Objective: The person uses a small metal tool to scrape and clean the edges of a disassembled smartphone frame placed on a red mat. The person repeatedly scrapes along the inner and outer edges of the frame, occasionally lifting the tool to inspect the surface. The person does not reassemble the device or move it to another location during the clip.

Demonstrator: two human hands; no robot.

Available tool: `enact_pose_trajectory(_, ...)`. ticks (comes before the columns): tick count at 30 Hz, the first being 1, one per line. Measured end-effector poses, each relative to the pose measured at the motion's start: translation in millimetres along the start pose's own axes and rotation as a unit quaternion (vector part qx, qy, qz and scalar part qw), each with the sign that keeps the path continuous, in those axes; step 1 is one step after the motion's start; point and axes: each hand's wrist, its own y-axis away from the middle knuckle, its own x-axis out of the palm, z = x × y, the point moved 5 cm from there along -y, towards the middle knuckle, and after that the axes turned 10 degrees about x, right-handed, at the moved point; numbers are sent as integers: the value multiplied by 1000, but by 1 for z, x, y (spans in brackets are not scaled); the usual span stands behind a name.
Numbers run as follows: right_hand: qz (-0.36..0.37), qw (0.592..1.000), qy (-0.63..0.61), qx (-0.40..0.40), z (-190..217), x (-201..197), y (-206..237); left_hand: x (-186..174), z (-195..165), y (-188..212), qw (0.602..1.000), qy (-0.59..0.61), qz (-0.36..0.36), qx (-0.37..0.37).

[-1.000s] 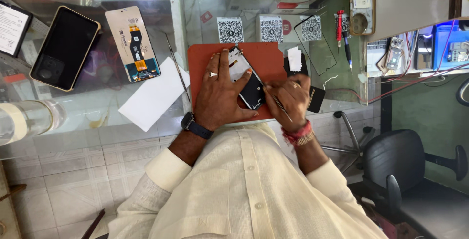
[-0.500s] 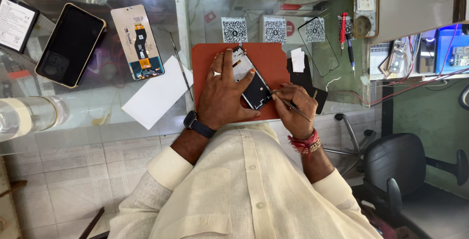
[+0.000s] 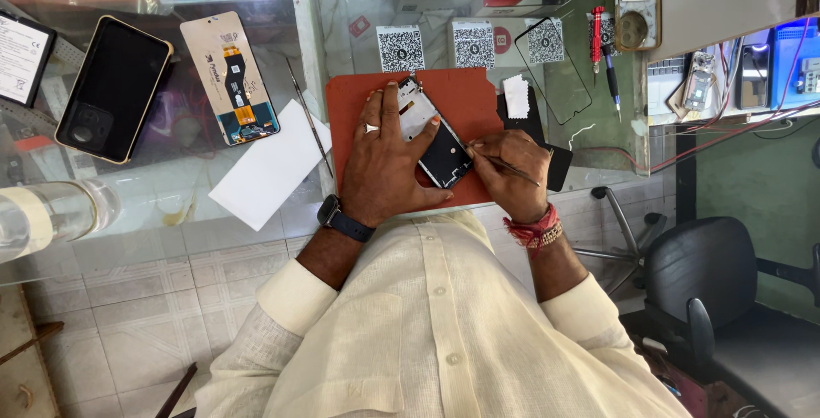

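Note:
An opened phone frame (image 3: 434, 134) lies on a red-brown mat (image 3: 465, 98) on the glass counter. My left hand (image 3: 386, 162), with a ring and a dark wristwatch, presses flat on the phone frame and holds it down. My right hand (image 3: 511, 172), with red threads at the wrist, pinches a thin metal tool (image 3: 504, 162) whose tip touches the frame's right edge.
To the left lie a white sheet (image 3: 269, 166), a removed display panel (image 3: 233, 76), a black phone in a tan case (image 3: 114, 87) and a thin rod (image 3: 309, 116). Three square code cards (image 3: 474, 44), a glass screen protector (image 3: 555, 68), red and blue pens (image 3: 603, 51), a black chair (image 3: 713, 286) at right.
The view shifted slightly. My right hand moved in from the phone's right side and brought the thin tool's tip against the frame's edge; my left hand stayed pressing on the phone.

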Motion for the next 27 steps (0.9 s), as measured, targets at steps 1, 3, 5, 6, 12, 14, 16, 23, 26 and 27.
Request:
enact_pose_trajectory(1, 2, 1000, -3, 8, -1, 0, -1, 0, 0, 0, 1000, 1, -1, 0)
enact_pose_trajectory(3, 2, 1000, -20, 20, -3, 2, -2, 1, 0, 1, 1000, 4, -3, 1)
enact_pose_trajectory(5, -3, 998, -49, 27, -4, 4, -3, 2, 0, 1, 1000, 6, 2, -4)
enact_pose_trajectory(6, -5, 999, -47, 21, -3, 5, -4, 3, 0, 2, 1000, 7, 4, -6)
enact_pose_trajectory(12, 2, 996, -76, 47, -11, 7, -8, -1, -4, 2, 1000, -2, 6, -5)
enact_pose_trajectory(14, 8, 987, -128, 94, -18, 1, -3, -2, -3, 0, 1000, 0, 7, -11)
enact_pose_trajectory(16, 10, 990, -121, 71, -17, -2, 3, 0, -5, 1, 1000, 5, 10, -15)
enact_pose_trajectory(23, 7, 994, -110, 24, -15, 1, 6, 1, -4, 1, 1000, 7, 6, -15)
enact_pose_trajectory(26, -4, 997, -80, -4, -9, 2, 4, 1, -4, 0, 1000, 7, 1, -11)
enact_pose_trajectory(27, -7, 997, -71, -9, -7, 3, 2, 0, -4, 0, 1000, 6, -2, -10)
